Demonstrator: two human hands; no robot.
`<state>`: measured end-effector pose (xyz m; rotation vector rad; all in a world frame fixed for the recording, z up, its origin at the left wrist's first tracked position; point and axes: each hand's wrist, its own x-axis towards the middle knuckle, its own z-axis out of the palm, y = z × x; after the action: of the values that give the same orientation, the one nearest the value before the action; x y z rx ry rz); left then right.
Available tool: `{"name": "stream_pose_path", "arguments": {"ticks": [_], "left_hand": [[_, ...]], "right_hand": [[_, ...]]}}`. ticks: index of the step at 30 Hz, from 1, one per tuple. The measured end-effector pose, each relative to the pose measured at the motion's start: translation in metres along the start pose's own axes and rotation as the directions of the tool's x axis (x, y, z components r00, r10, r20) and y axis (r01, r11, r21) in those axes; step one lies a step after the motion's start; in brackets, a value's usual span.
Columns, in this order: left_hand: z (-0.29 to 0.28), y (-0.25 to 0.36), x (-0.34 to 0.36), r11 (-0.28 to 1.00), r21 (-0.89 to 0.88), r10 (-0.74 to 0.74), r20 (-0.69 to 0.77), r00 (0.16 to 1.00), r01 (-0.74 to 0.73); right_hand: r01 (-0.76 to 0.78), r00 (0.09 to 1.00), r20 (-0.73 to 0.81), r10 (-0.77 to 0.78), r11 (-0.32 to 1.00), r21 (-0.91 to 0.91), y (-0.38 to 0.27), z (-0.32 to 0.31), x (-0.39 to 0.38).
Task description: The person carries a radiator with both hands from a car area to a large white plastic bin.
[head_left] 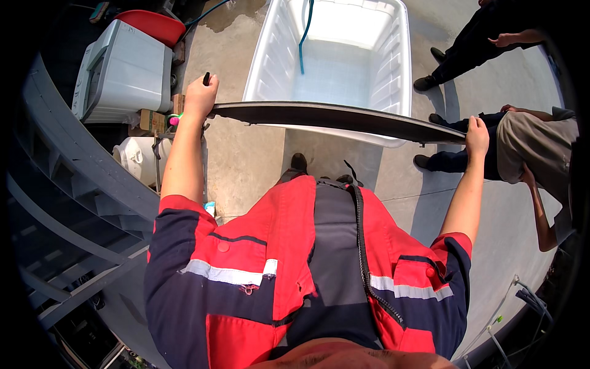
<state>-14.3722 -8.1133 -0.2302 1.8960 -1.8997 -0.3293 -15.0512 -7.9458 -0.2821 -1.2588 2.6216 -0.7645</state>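
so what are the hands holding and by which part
Both hold one long dark curved panel by its ends: left hand at the left end, right hand at the right end.

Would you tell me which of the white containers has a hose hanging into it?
The large open white tub ahead, behind the long panel; the closed white box and small white canister lack one.

Both bare forearms are stretched forward and spread wide apart. The left hand [200, 95] is raised at the far left, fingers curled shut in a fist. The right hand [477, 136] is clenched at the right.
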Motion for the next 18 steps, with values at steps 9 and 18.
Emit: {"name": "stream_pose_path", "arguments": {"ticks": [9, 18], "left_hand": [[-0.0031, 0.0064, -0.0062, 0.996, -0.054, 0.074, 0.018, 0.997, -0.072], [-0.0024, 0.0054, -0.0021, 0.998, -0.069, 0.007, 0.131, 0.991, 0.002]], "right_hand": [[-0.007, 1.000, -0.003, 0.007, 1.000, -0.001, 0.0011, 0.0005, -0.0008], [0.015, 1.000, -0.002, -0.015, 1.000, -0.008, 0.0048, 0.0015, 0.0010]]}}
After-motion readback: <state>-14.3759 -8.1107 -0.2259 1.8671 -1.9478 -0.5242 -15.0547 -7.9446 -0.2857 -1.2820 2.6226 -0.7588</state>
